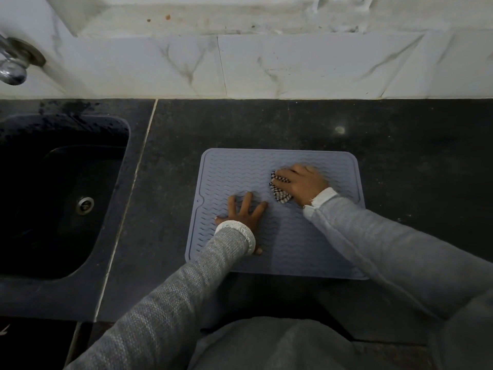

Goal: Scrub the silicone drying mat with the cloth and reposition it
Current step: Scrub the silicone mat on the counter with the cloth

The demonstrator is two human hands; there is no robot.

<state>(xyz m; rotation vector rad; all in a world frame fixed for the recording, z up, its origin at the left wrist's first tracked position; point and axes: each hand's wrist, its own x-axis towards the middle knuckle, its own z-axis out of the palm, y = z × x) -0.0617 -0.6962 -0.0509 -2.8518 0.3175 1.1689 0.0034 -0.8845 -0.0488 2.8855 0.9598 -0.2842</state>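
Head view: grey silicone drying mat [282,236] flat on the dark bench [400,145], right of the black sink [53,196]. Left hand [244,213] pressed on the mat's near-left part, fingers straight and spread, grip released. Right hand [301,184] on the mat's far-right part, grip curled round a bunched checked cloth [278,192].

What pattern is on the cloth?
The cloth has a dark-and-white check, seen in the head view under the right hand.
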